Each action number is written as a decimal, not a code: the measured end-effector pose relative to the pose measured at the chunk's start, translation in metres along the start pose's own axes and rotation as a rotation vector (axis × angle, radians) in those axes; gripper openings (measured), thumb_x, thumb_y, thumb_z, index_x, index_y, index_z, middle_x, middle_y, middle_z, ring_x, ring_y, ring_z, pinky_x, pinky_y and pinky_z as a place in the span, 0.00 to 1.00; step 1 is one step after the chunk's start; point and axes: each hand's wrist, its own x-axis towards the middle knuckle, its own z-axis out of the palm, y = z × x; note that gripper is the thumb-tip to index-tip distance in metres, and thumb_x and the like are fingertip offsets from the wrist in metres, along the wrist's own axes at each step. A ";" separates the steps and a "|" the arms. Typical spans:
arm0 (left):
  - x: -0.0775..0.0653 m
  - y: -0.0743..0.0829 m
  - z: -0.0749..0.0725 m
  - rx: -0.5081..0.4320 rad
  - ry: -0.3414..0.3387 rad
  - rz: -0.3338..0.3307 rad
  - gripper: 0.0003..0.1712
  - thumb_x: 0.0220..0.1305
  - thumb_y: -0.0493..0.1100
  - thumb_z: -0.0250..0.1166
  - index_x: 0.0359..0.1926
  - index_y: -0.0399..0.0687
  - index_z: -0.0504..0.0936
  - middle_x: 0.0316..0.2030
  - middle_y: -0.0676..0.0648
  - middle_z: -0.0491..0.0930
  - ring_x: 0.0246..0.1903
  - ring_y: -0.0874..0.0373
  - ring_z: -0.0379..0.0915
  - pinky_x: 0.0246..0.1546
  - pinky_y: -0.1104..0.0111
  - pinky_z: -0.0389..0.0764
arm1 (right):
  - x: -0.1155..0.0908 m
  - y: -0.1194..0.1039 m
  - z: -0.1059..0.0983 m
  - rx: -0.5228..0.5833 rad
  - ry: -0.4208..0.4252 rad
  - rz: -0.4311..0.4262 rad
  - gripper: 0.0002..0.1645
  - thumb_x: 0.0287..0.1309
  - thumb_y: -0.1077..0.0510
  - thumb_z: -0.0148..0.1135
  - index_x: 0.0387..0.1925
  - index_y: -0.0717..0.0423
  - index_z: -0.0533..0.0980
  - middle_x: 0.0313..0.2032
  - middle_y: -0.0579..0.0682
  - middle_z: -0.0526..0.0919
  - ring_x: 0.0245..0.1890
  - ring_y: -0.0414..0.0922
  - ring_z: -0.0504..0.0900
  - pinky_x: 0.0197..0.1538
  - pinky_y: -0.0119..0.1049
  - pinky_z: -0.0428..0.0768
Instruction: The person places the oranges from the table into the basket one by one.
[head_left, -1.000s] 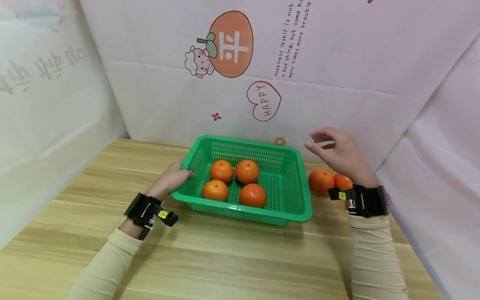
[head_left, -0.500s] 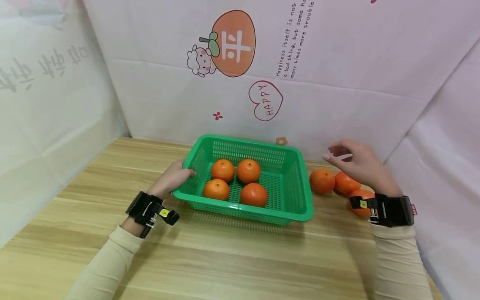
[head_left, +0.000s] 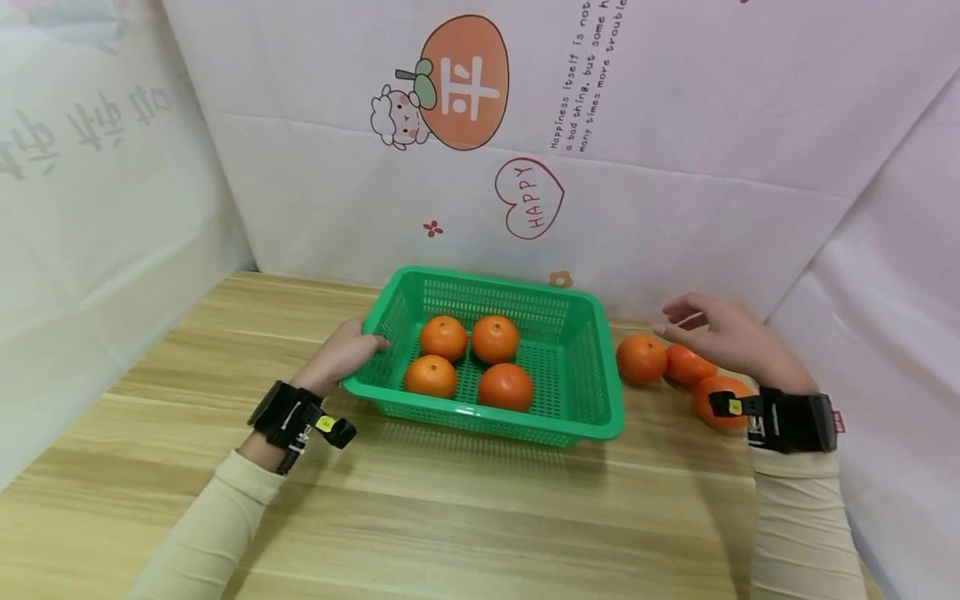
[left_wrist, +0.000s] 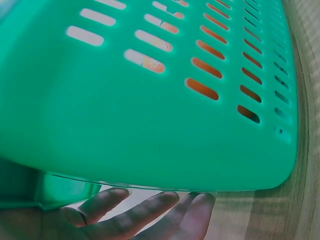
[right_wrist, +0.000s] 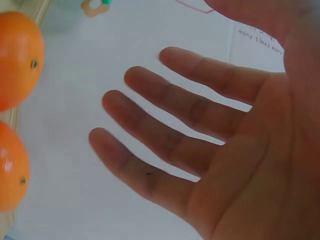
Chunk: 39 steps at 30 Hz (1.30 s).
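My left hand (head_left: 348,354) grips the left end of a green plastic basket (head_left: 487,421), its thumb over the rim. In the left wrist view, the fingers (left_wrist: 155,206) lie against the outside of the green wall (left_wrist: 100,130). Several oranges sit in the left and middle parts of the basket, among them a front-right orange (head_left: 506,387). My right hand (head_left: 731,337), holding nothing, hovers over three loose oranges on the table; the nearest to the basket is one orange (head_left: 641,360). In the right wrist view its palm shows with fingers (right_wrist: 150,175) spread, beside two oranges (right_wrist: 17,62).
The wooden table (head_left: 420,517) is bounded at the back by a printed white sheet (head_left: 660,225). More white cloth hangs at the left (head_left: 112,233) and right. The loose oranges lie between the basket and the right cloth (head_left: 877,333).
My right hand has moved right and down from beside the basket, lower over the loose oranges, uncovering the nearest one to me. The left hand and basket have stayed put.
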 end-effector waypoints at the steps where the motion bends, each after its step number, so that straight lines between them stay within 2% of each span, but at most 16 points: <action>1: 0.000 0.000 0.000 0.001 0.000 0.000 0.35 0.75 0.42 0.52 0.78 0.32 0.59 0.68 0.28 0.73 0.62 0.36 0.77 0.52 0.55 0.85 | 0.000 0.002 -0.001 -0.003 -0.017 0.009 0.33 0.75 0.41 0.60 0.63 0.65 0.76 0.61 0.68 0.82 0.59 0.64 0.82 0.59 0.63 0.81; 10: -0.004 0.002 -0.003 0.005 -0.003 0.005 0.35 0.76 0.42 0.52 0.78 0.32 0.59 0.68 0.28 0.73 0.61 0.37 0.78 0.51 0.57 0.85 | -0.002 0.014 -0.004 -0.046 -0.128 0.076 0.38 0.74 0.39 0.59 0.66 0.69 0.72 0.61 0.72 0.80 0.60 0.67 0.80 0.57 0.63 0.82; 18: -0.004 0.002 -0.004 0.007 -0.005 0.012 0.36 0.76 0.42 0.51 0.79 0.32 0.58 0.69 0.27 0.72 0.63 0.35 0.77 0.55 0.52 0.86 | -0.007 0.018 -0.004 -0.120 -0.252 0.174 0.48 0.70 0.30 0.58 0.70 0.67 0.69 0.63 0.73 0.79 0.59 0.68 0.80 0.50 0.59 0.83; 23: -0.004 0.002 -0.003 0.004 -0.005 0.011 0.36 0.76 0.43 0.51 0.80 0.33 0.57 0.69 0.28 0.72 0.64 0.35 0.77 0.56 0.50 0.85 | -0.008 0.025 -0.001 -0.115 -0.306 0.205 0.51 0.69 0.30 0.61 0.70 0.69 0.69 0.65 0.73 0.76 0.59 0.67 0.79 0.49 0.56 0.83; 29: -0.004 0.002 -0.002 0.002 -0.012 0.013 0.36 0.76 0.42 0.51 0.80 0.33 0.57 0.70 0.28 0.71 0.64 0.35 0.77 0.56 0.51 0.85 | -0.010 0.036 0.002 -0.071 -0.321 0.225 0.54 0.64 0.29 0.66 0.68 0.71 0.70 0.61 0.73 0.78 0.55 0.63 0.81 0.48 0.49 0.82; 33: -0.004 0.002 -0.001 0.011 -0.011 0.006 0.36 0.76 0.43 0.51 0.80 0.33 0.57 0.70 0.28 0.71 0.63 0.36 0.77 0.55 0.52 0.85 | -0.012 0.043 0.003 -0.076 -0.324 0.258 0.54 0.63 0.31 0.68 0.69 0.72 0.68 0.62 0.73 0.78 0.56 0.63 0.80 0.50 0.51 0.81; 35: -0.004 0.002 -0.002 0.015 -0.011 0.005 0.36 0.77 0.43 0.51 0.80 0.33 0.57 0.70 0.28 0.71 0.63 0.36 0.77 0.55 0.53 0.85 | -0.013 0.046 0.004 -0.062 -0.324 0.255 0.51 0.62 0.34 0.69 0.70 0.70 0.69 0.60 0.70 0.80 0.54 0.61 0.79 0.50 0.50 0.81; 39: -0.004 0.002 -0.001 0.000 -0.015 0.003 0.36 0.77 0.43 0.51 0.79 0.33 0.57 0.69 0.28 0.72 0.63 0.37 0.77 0.54 0.55 0.84 | -0.017 0.052 0.009 0.022 -0.316 0.261 0.52 0.59 0.39 0.73 0.76 0.60 0.66 0.61 0.63 0.81 0.55 0.56 0.78 0.52 0.44 0.79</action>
